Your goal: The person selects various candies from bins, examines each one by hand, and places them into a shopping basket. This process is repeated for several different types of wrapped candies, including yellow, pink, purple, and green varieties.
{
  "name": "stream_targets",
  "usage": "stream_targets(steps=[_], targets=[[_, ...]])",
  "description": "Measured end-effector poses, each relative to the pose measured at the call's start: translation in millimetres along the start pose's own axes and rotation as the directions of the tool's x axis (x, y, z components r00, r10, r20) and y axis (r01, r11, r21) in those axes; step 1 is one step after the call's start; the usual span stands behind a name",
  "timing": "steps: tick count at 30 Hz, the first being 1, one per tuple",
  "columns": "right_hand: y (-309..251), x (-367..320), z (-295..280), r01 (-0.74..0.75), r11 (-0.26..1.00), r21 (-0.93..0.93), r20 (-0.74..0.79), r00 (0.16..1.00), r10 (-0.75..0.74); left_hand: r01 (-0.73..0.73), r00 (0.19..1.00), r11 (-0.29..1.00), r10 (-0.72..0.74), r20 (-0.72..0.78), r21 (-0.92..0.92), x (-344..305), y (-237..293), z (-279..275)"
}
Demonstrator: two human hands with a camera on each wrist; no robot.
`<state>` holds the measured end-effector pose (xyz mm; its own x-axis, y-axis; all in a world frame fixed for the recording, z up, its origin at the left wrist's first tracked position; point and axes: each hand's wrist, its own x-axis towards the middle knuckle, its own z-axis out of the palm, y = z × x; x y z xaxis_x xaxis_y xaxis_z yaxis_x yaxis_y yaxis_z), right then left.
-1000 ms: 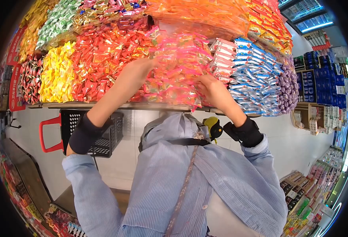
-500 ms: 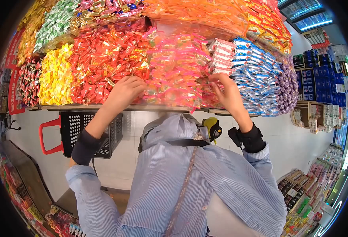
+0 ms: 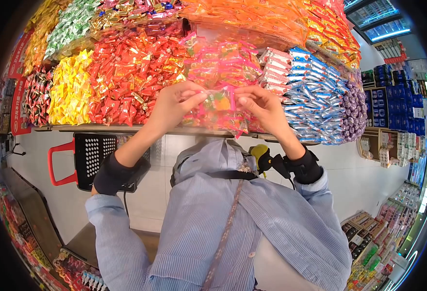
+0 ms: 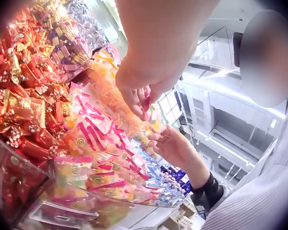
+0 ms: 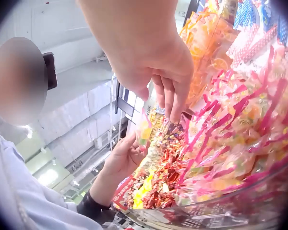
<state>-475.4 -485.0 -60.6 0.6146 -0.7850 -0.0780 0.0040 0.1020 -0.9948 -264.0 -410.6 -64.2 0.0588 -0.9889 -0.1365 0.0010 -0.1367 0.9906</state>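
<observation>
Both hands hold one clear candy packet with pink ends (image 3: 220, 101) stretched between them, above the heap of pink-edged packets (image 3: 213, 65). My left hand (image 3: 177, 104) pinches its left end between thumb and fingers. The right end is pinched by my right hand (image 3: 262, 106). In the right wrist view the packet (image 5: 145, 130) shows yellow and green pieces inside, with the left hand (image 5: 122, 160) at its lower end. The left wrist view shows the right hand (image 4: 175, 148) facing the left hand (image 4: 141, 93) across the packet.
Red-wrapped candies (image 3: 126, 72) and yellow ones (image 3: 70, 89) lie left of the pink heap; blue-and-white packets (image 3: 313, 97) and purple candies (image 3: 353, 109) lie right. Orange packets (image 3: 245, 19) fill the bin behind. A black basket with a red handle (image 3: 58, 165) stands below the shelf, left.
Half a second ago the hands were apart over the bins. They have moved inward, and a single packet is now held between them in front of the body.
</observation>
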Motion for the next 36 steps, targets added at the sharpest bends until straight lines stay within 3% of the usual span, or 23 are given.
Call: stream_targets(steps=[8, 15, 20, 23, 24, 27, 30, 33, 36], targets=[[14.7, 5.1, 1.7, -0.111, 0.992, -0.056, 0.027, 0.993, 0.113, 0.103, 0.991, 0.995, -0.103, 0.086, -0.001, 4.1, -16.6, 2.3], [19.3, 7.9, 0.8, -0.094, 0.991, -0.09, 0.006, 0.995, 0.095, 0.02, 0.998, 1.0, -0.019, 0.053, -0.02, 5.2, -22.6, 2.8], [7.8, 14.7, 9.9, -0.042, 0.999, -0.017, 0.008, 0.999, 0.042, -0.126, 0.992, 0.985, 0.124, -0.023, -0.118, 5.5, -19.7, 6.8], [-0.5, 17.6, 12.6, -0.043, 0.987, 0.155, 0.052, 0.998, 0.035, -0.078, 0.996, 0.992, 0.072, -0.06, -0.095, 1.9, 2.7, -5.1], [-1.6, 18.5, 13.0, -0.055, 0.971, 0.234, 0.07, 0.997, 0.039, -0.077, 0.992, 0.995, 0.084, -0.099, 0.065, 1.1, 6.4, -12.5], [5.8, 17.7, -6.8, -0.04, 0.988, 0.147, 0.047, 0.998, 0.034, -0.092, 0.968, 0.88, 0.188, -0.166, 0.466, -4.9, 13.3, -38.3], [10.6, 12.5, -21.1, -0.051, 0.99, 0.132, 0.015, 0.999, 0.05, -0.149, 0.963, 0.775, 0.256, -0.088, 0.614, -19.0, 10.8, -45.2], [14.8, 8.5, -30.2, -0.076, 0.994, 0.076, -0.025, 0.997, 0.078, -0.297, 0.937, 0.647, 0.339, 0.084, 0.702, -26.7, -1.8, -43.6], [17.0, 6.9, -32.6, -0.073, 0.996, 0.055, -0.035, 0.997, 0.075, -0.247, 0.962, 0.676, 0.256, 0.092, 0.694, -30.5, -11.2, -36.1]])
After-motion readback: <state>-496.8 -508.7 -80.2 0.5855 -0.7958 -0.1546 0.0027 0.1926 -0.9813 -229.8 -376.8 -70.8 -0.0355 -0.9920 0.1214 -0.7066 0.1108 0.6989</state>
